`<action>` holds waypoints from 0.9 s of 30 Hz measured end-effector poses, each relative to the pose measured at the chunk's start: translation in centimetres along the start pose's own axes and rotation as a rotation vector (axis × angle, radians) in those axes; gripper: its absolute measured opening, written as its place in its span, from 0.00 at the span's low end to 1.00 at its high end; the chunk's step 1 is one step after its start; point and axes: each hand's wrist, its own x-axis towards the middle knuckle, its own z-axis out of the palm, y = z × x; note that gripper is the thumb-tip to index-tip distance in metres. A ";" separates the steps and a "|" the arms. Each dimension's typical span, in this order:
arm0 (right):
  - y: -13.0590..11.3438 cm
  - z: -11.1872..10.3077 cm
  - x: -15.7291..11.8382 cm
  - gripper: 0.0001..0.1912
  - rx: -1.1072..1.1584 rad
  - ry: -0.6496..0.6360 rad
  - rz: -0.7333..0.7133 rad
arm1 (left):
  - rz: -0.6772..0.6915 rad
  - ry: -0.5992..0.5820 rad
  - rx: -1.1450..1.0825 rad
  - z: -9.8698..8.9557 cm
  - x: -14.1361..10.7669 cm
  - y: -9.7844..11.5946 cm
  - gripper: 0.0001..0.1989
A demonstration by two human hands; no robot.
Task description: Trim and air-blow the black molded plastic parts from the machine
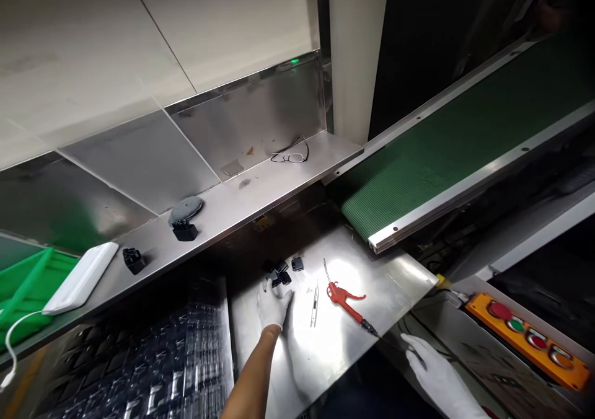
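Steel bench [390, 301], stacked clear blister trays [139, 357] alongside; gloved left hand [274, 304] open by black parts [279, 273], right hand [437, 369] apparently empty.

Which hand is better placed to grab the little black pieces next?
Left, probably: the white-gloved left hand is right beside the small black plastic pieces on the steel plate, while the white-gloved right hand lies farther off, past the red air blow gun.

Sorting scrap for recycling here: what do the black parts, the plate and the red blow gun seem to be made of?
The black parts look like moulded plastic: dull black with crisp edges, though they show small. The plate looks like stainless steel: grey, with a bright metallic glare. The blow gun looks glossy red, either plastic or painted metal; the picture doesn't settle which.
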 end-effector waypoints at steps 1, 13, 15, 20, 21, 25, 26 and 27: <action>0.1 0.0 0.2 0.35 -0.005 -0.006 0.004 | 0.006 0.010 0.001 0.2 1.0 0.6 0.38; -1.0 -1.2 1.6 0.39 -0.050 -0.212 0.126 | 0.019 0.030 0.061 2.3 2.3 3.3 0.23; -2.7 -1.9 2.1 0.37 -0.046 -0.222 0.136 | 0.037 -0.006 0.068 1.7 1.4 3.4 0.23; -7.0 -3.7 3.8 0.27 -0.007 -0.171 0.055 | 0.057 -0.089 0.093 0.4 1.1 4.4 0.26; -7.4 -3.9 4.2 0.25 -0.006 -0.149 0.050 | 0.060 -0.108 0.106 0.3 1.3 4.6 0.28; -7.9 -3.9 4.8 0.21 -0.004 -0.067 0.063 | 0.069 -0.160 0.173 0.3 2.4 4.7 0.35; -7.8 -3.7 4.6 0.21 -0.001 -0.051 0.069 | 0.068 -0.151 0.192 0.5 2.5 4.6 0.36; -7.7 -3.6 4.3 0.20 0.006 -0.035 0.076 | 0.073 -0.129 0.217 0.7 2.6 4.5 0.35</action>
